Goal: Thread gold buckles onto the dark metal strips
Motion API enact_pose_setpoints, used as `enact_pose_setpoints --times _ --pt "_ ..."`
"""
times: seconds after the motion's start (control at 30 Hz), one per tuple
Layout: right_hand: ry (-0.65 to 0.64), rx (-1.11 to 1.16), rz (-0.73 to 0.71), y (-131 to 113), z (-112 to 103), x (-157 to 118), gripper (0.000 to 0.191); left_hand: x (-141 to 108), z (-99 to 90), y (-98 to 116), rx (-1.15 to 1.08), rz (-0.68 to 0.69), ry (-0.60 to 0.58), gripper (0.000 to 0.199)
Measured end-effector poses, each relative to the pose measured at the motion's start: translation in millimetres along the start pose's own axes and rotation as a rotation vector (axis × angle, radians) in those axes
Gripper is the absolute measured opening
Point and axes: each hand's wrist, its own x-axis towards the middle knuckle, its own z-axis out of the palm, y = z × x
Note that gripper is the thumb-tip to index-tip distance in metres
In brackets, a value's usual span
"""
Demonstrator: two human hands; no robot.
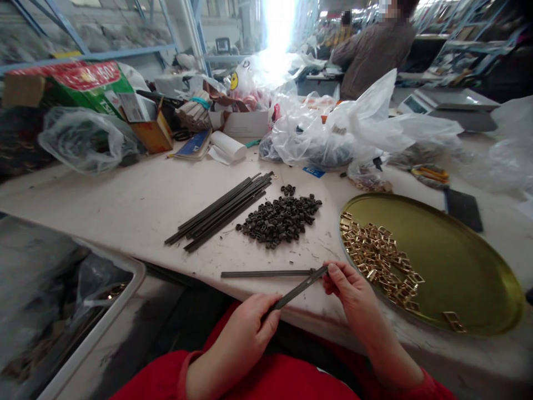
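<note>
A thin dark strip (pixel 300 286) slants between my two hands above the table's front edge. My left hand (pixel 256 322) is closed round its lower end, thumb on top. At the upper end, my right hand (pixel 343 280) pinches the tip between thumb and fingers. Just behind, another dark strip (pixel 266 274) lies flat on the table. Farther back is a heap of small dark loops (pixel 283 219), with a bundle of dark strips (pixel 220 208) to its left. Gold rectangular buckles (pixel 385 258) are gathered on the left side of a round gold tray (pixel 453 261), right of my right hand.
Clear plastic bags (pixel 325 130) and a paper roll (pixel 228 146) line the back of the table (pixel 125 194). A scale (pixel 449 105) stands at back right, near a dark flat object (pixel 463 210). A white bin (pixel 135 272) is lower left. Another person (pixel 375 50) stands beyond.
</note>
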Motion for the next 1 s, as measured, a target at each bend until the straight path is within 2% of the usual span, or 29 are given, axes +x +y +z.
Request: enact_pose_setpoints --times 0.1,0.3,0.53,0.63,0.7,0.77,0.83,1.0 --pt "-0.003 -0.031 -0.016 -1 -1 -1 0.034 -3 1.4 2 -0.005 -0.018 -0.039 0.029" --pt "-0.017 -0.037 -0.008 -6 2 -9 0.039 -6 4.2 1 0.036 -0.014 -0.042 0.028" --pt "-0.094 -0.095 -0.031 -16 15 -23 0.039 -4 6.4 0 0.230 -0.013 -0.099 0.031" --pt "-0.093 -0.077 -0.023 -19 15 -25 0.039 -6 2.0 2 0.002 -0.095 -0.224 0.036" --pt "-0.111 -0.060 0.001 -19 13 -26 0.038 -8 -0.9 3 -0.262 -0.244 -0.346 0.040" --pt "-0.123 -0.057 0.023 -17 12 -26 0.037 -8 -2.8 5 -0.477 -0.366 -0.419 0.039" --pt "-0.122 -0.069 0.031 -14 12 -26 0.036 -9 -4.2 6 -0.594 -0.416 -0.429 0.037" --pt "-0.113 -0.067 0.049 -12 15 -27 0.037 -10 -6.2 4 -0.742 -0.441 -0.446 0.036"
